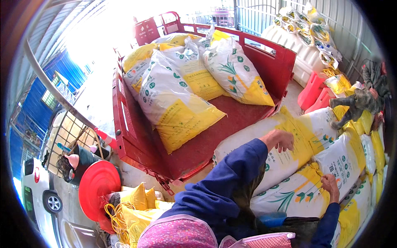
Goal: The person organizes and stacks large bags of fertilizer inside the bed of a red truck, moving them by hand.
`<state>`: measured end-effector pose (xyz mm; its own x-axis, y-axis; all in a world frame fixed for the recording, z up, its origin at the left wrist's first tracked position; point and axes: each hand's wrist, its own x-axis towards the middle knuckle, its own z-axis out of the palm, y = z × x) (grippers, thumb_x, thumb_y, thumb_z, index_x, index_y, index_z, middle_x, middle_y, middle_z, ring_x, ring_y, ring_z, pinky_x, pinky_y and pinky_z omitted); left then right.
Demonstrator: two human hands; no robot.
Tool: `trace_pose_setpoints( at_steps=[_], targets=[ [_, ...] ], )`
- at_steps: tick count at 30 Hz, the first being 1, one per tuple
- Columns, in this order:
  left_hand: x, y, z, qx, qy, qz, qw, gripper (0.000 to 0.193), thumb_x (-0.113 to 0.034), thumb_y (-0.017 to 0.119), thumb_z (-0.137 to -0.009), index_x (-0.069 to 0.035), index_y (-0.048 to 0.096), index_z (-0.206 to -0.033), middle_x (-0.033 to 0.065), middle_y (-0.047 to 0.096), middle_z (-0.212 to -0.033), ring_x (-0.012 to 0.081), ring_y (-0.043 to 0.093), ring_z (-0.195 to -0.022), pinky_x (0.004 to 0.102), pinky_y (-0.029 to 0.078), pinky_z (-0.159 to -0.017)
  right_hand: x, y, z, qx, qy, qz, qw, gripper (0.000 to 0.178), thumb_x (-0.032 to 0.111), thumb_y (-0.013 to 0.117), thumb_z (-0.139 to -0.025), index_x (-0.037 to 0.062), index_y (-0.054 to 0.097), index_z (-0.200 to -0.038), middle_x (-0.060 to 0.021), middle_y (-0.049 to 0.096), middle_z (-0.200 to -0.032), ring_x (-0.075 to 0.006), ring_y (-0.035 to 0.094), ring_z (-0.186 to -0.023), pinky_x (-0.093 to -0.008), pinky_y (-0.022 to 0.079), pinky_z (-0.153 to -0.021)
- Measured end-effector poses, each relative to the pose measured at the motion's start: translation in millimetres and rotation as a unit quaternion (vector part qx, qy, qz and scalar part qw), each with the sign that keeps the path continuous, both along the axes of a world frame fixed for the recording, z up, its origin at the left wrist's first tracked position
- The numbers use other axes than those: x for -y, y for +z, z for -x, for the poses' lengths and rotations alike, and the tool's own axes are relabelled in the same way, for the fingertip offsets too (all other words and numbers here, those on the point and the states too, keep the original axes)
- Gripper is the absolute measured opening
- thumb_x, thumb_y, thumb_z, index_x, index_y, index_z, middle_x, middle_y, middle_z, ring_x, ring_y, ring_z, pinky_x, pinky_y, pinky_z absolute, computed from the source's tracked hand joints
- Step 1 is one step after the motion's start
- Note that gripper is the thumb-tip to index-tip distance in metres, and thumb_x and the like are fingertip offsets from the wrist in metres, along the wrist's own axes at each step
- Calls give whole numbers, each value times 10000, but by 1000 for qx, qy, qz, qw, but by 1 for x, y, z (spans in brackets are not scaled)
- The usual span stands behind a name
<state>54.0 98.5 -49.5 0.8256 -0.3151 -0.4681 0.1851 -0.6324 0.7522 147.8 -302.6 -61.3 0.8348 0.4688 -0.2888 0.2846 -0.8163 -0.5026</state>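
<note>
White-and-yellow pillow-shaped sacks [305,142] lie stacked beside the red metal cargo bed [192,165], your left hand [282,141] loosely open above them and your right hand [331,186] curled by one, its grip unclear, so take opposite corners firmly and evenly.

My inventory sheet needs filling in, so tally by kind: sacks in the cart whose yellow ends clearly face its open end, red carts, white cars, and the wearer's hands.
Sacks: 3
Red cart: 1
White car: 1
Hands, left hand and right hand: 2
Total: 7
</note>
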Motion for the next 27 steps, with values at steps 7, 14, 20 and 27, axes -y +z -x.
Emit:
trace_pose_setpoints(
  at_steps=[7,14,20,27],
  targets=[
    [5,6,-4,7,-2,-10,1000,353,-329,541,-861,-50,614,-1064,79,654,-930,207,658,-749,370,529,-646,11,-1,-16,224,19,42,973,352,237,572,-803,-89,566,-671,-205,583,-613,-243,546,-498,-416,429,-545],
    [4,7,-1,2,9,3,1000,336,-324,539,-867,-49,624,-1041,77,656,-920,205,657,-737,364,529,-640,11,-1,-21,246,-18,55,968,456,328,566,-841,-91,574,-660,-217,577,-613,-281,534,-512,-417,413,-555],
    [2,5,-1,12,-12,-11,1000,334,-328,544,-868,-49,623,-1034,75,657,-898,203,657,-728,364,523,-619,2,0,-15,198,-7,-21,980,636,475,462,-910,-79,590,-625,-154,580,-550,-261,533,-466,-405,431,-524],
    [1,4,-1,15,-4,-7,1000,330,-316,549,-852,-48,628,-1028,78,660,-901,199,662,-731,361,524,-613,-4,7,-1,58,-83,-73,992,774,603,383,-910,-73,593,-595,-151,573,-550,-187,465,-349,-307,411,-409]
  ],
)
